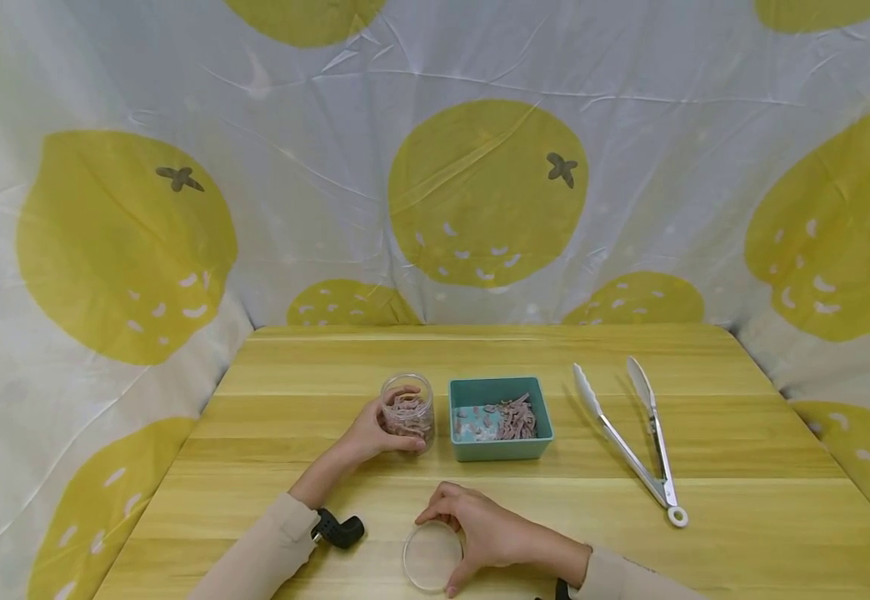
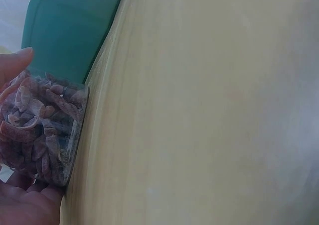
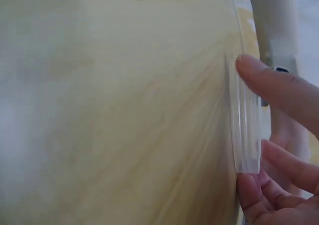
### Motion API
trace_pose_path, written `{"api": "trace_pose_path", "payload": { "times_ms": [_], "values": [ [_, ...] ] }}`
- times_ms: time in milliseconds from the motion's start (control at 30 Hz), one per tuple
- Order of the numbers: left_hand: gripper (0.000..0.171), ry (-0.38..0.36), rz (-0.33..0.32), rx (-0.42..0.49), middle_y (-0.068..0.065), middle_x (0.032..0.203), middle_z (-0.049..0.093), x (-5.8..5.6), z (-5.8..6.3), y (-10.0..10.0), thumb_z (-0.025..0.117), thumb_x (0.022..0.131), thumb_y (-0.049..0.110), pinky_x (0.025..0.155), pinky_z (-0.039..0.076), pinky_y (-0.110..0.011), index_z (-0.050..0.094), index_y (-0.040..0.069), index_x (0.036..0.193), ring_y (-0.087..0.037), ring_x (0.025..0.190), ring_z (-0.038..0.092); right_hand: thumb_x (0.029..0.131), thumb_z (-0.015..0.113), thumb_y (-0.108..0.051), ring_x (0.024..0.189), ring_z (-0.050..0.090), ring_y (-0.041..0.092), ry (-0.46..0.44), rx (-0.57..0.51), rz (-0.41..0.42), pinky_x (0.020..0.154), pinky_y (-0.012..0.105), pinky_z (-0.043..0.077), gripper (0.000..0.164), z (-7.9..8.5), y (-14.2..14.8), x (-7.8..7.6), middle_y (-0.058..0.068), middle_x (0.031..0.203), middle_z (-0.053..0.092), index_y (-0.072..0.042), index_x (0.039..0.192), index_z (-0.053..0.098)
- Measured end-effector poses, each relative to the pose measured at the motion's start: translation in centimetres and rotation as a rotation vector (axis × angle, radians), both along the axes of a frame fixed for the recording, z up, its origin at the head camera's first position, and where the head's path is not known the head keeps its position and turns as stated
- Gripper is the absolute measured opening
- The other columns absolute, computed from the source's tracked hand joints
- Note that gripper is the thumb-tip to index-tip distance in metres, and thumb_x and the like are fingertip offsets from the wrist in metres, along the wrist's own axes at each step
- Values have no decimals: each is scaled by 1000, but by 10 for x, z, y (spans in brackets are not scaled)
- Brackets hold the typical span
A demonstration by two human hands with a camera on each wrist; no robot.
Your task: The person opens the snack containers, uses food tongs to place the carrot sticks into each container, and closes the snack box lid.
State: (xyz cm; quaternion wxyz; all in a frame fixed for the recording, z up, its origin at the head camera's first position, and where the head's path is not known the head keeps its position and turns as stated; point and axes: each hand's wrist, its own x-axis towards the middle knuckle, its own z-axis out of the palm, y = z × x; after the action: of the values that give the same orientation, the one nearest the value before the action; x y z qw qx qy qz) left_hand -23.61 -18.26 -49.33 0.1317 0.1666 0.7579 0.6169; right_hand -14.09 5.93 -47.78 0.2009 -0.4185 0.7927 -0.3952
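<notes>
A clear round jar (image 1: 422, 408) stands upright on the table, its top uncovered. Brownish-pink dried strips (image 2: 40, 120) fill much of it. My left hand (image 1: 377, 432) grips the jar around its side, thumb in front and fingers behind. Nearer the front of the table, my right hand (image 1: 489, 528) pinches a clear round lid (image 1: 432, 557) by its rim between thumb and fingers. In the right wrist view the lid (image 3: 245, 125) appears edge-on, close to the tabletop.
Just right of the jar sits a teal rectangular box (image 1: 501, 450) with more strips (image 1: 517, 419) heaped on its right side. Metal tongs (image 1: 633, 450) lie spread on the right of the wooden table (image 1: 285, 367). A lemon-print cloth (image 1: 315, 208) hangs behind.
</notes>
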Motion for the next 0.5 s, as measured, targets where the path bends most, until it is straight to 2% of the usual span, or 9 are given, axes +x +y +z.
{"api": "trace_pose_path", "payload": {
  "times_ms": [367,500],
  "values": [
    [79,8,14,-20,-12,124,57,-1,-2,-1,88,76,8,84,52,-36,49,20,144,-25,109,57,59,99,-21,77,50,2,40,-9,-40,70,16,46,69,14,6,-2,-4,110,60,-8,120,68],
    [80,14,10,-18,-12,125,57,-1,-2,-1,88,76,7,86,52,-37,48,19,144,-25,110,57,61,98,-22,84,53,4,14,-1,-74,75,19,48,70,24,9,-2,-5,116,59,-10,123,67]
  ]
}}
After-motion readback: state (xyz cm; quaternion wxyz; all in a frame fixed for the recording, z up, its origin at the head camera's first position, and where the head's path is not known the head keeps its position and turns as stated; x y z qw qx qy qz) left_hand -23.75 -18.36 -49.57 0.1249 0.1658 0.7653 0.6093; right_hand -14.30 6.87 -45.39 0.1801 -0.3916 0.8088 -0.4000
